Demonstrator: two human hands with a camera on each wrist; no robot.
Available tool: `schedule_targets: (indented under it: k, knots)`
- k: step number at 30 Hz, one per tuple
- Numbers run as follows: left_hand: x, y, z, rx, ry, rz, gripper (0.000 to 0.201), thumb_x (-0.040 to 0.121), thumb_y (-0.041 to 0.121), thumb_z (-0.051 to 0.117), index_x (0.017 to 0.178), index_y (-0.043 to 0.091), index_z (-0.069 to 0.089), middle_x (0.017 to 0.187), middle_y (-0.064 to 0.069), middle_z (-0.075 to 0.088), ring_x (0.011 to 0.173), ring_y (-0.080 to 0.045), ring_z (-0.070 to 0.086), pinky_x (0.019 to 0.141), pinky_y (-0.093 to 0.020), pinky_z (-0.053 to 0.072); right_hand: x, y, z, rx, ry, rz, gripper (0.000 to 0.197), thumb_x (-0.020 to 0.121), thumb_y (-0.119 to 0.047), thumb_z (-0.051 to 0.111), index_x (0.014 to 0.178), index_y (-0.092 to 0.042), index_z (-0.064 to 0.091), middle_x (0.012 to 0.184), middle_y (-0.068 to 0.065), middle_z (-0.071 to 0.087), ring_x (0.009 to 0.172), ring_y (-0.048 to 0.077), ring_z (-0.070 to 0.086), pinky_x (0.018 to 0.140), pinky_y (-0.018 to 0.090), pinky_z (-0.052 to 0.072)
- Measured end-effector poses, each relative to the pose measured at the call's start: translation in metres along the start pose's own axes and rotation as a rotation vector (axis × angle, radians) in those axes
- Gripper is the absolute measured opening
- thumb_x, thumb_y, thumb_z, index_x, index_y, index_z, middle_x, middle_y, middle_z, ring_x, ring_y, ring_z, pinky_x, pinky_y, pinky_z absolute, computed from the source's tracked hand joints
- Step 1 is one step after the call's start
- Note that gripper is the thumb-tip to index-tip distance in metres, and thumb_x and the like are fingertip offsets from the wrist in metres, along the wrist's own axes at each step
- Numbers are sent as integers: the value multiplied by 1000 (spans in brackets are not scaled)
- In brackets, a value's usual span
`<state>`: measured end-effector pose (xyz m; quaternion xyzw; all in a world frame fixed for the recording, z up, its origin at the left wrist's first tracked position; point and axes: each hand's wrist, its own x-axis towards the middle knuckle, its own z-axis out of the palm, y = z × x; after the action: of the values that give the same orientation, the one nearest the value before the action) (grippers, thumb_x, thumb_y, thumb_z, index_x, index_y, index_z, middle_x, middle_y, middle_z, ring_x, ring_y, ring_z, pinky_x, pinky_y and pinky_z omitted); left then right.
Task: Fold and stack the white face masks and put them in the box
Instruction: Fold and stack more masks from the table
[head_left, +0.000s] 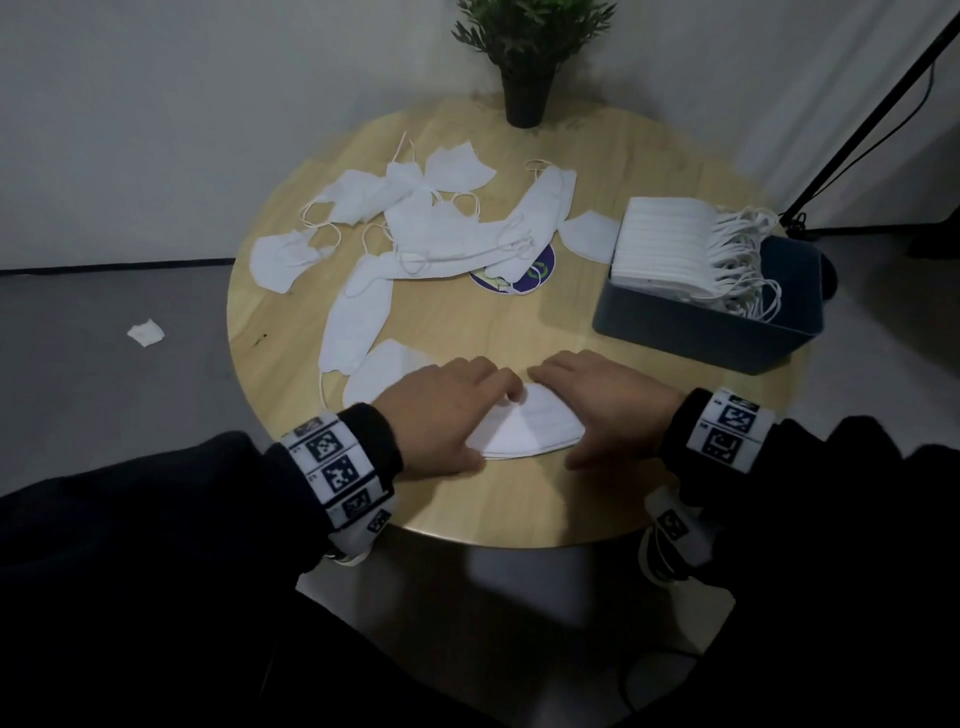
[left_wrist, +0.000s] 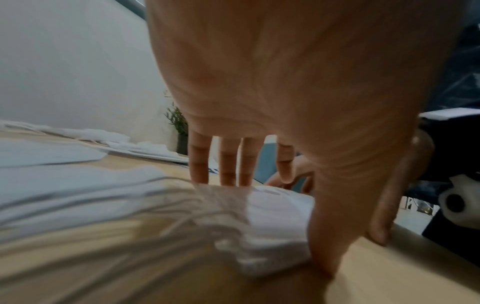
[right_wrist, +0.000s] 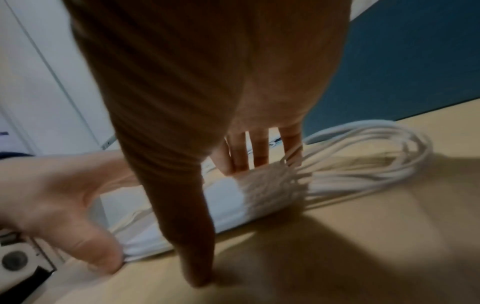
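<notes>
A small stack of folded white masks (head_left: 524, 431) lies near the front edge of the round wooden table (head_left: 493, 332). My left hand (head_left: 457, 415) covers its left end and my right hand (head_left: 597, 405) its right end. In the left wrist view straight fingers (left_wrist: 227, 164) touch the stack's (left_wrist: 275, 216) far edge and the thumb (left_wrist: 327, 236) stands at its near edge. The right wrist view shows the same: straight fingers (right_wrist: 261, 150) behind the stack (right_wrist: 226, 197), thumb (right_wrist: 192, 236) down on the table in front. Ear loops (right_wrist: 363, 160) trail out to the right.
A blue-grey box (head_left: 691, 327) at the right holds a tall stack of folded masks (head_left: 665, 239). Several loose masks (head_left: 415, 228) are scattered over the table's middle and left, one (head_left: 384, 369) beside my left hand. A potted plant (head_left: 527, 62) stands at the back.
</notes>
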<state>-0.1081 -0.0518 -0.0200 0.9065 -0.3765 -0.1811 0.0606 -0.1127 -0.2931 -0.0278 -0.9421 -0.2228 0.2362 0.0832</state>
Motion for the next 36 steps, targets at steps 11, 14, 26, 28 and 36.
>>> schedule_targets:
  k: [11, 14, 26, 28, 36]
  knots:
    - [-14, -33, -22, -178, 4, -135, 47, 76, 70, 69, 108, 40, 51, 106, 16, 57, 94, -8, 59, 79, -32, 48, 2, 0, 0, 5, 3, 5, 62, 76, -24, 73, 135, -28, 53, 116, -5, 46, 103, 16, 45, 87, 33, 49]
    - [-15, -71, -35, -109, 48, -261, 18, 85, 48, 68, 97, 35, 64, 94, 13, 59, 90, -13, 61, 70, -31, 43, 2, 0, -1, 5, -7, 6, 62, 77, -24, 74, 134, -28, 52, 117, -5, 46, 104, 15, 45, 86, 30, 46]
    - [50, -82, -47, -382, 346, -326, 17, 99, 22, 62, 113, 19, 72, 99, 1, 70, 91, -19, 64, 83, -32, 50, 52, 0, -41, 731, 331, 226, 46, 94, -29, 73, 138, -21, 61, 127, -2, 63, 116, 18, 63, 102, 31, 49]
    - [50, -97, -63, -284, 428, -430, 16, 99, 21, 60, 108, 19, 72, 100, -3, 71, 93, -23, 65, 79, -33, 49, 68, -2, -42, 700, 389, 268, 54, 97, -23, 67, 149, -17, 52, 146, 3, 55, 129, 22, 56, 103, 29, 43]
    - [21, -161, -58, -152, 62, -856, 83, 70, 41, 92, 130, 9, 45, 107, -10, 62, 96, -30, 63, 76, -40, 57, 102, -2, -47, 215, 199, 243, 65, 98, -36, 51, 158, -22, 29, 154, 7, 48, 138, 34, 45, 107, 50, 44]
